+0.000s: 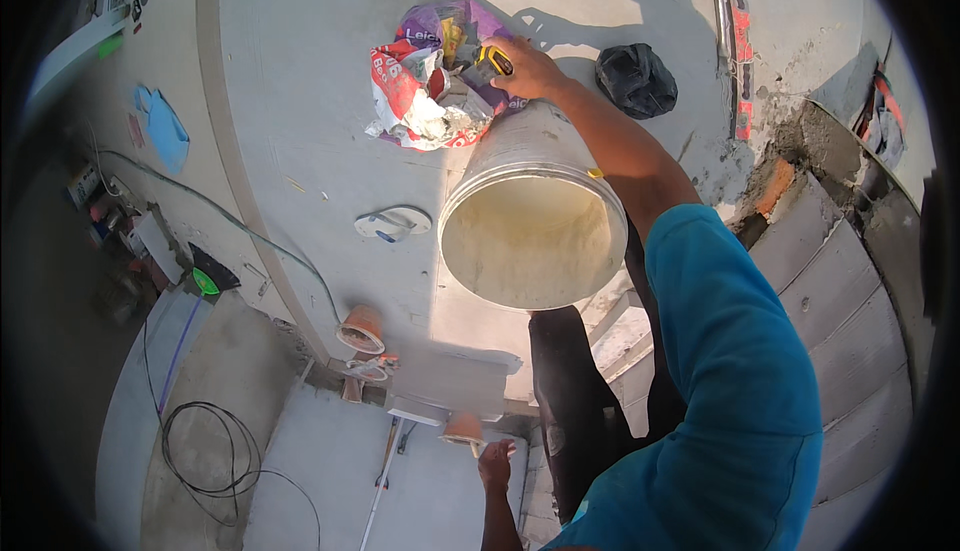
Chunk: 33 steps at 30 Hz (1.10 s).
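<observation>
— My right fingers (512,49) are wrapped round a yellow-and-black tape measure (494,61), which sits snug in their grip.

— And your left fingers (496,459)?

— Curled, well apart from the right ones and much closer to my body. A small terracotta pot (462,427) with a pale stick beside it is just above them, but I can't tell whether they grasp anything.

— What's next to the tape measure?

— A crumpled bag (408,81) in red, white and purple, gaping and full of scraps, just left of my right fingers. I can't tell whether the two touch.

— Anything between your hands?

— A big whitish bucket (530,231), just below my right fingers, tipped so that its mouth faces me. The inside is stained a dull yellow.

— Further out?

— To the right of my right fingers, a black bundle (637,81) lies on the pale floor (300,101), and beyond it a long red bar (741,61). Well off to their left there's a blue cloth (167,134). Another terracotta pot (361,331) stands up and left of my left fingers, and a coiled black cable (232,479) lies far to their left.
</observation>
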{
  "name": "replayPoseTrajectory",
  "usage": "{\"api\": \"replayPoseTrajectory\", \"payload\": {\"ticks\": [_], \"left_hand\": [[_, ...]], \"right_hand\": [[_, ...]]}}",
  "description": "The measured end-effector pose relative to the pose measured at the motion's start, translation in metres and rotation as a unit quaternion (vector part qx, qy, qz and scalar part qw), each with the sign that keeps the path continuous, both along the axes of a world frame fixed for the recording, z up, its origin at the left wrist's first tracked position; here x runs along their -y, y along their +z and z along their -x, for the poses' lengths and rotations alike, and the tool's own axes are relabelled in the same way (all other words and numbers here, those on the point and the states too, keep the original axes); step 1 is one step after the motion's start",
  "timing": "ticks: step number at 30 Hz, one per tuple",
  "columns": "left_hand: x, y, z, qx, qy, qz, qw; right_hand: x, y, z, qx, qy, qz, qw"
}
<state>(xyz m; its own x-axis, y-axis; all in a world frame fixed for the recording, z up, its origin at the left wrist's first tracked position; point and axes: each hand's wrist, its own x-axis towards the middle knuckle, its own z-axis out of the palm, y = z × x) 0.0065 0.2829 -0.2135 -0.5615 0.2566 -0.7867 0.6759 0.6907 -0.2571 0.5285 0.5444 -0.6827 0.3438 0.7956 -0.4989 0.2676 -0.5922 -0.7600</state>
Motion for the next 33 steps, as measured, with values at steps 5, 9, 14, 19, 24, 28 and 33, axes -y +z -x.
{"api": "replayPoseTrajectory", "payload": {"ticks": [5,9,14,19,24,28,33], "left_hand": [[-0.025,0.031,0.07,0.143,-0.348,-0.029,0.926],[-0.079,-0.009,0.125,0.161,-0.436,-0.064,0.883],[-0.27,-0.06,0.121,0.358,-0.245,-0.205,0.878],[-0.297,-0.007,-0.086,0.443,-0.558,-0.112,0.692],[-0.112,0.098,-0.151,0.609,-0.637,0.183,0.436],[0.012,0.16,-0.111,0.556,-0.693,0.39,0.241],[0.12,0.195,-0.033,0.433,-0.736,0.515,0.073]], "right_hand": [[0.115,0.117,-0.045,-0.149,-0.072,-0.077,0.983],[0.23,0.235,-0.045,-0.272,-0.103,-0.025,0.956],[0.383,0.396,0.07,-0.347,-0.294,0.054,0.889],[0.448,0.516,0.287,-0.284,-0.517,-0.076,0.804],[0.424,0.603,0.466,0.059,-0.531,-0.117,0.837],[0.429,0.69,0.577,0.013,-0.644,-0.125,0.754],[0.447,0.714,0.72,0.158,-0.77,-0.133,0.603]]}}
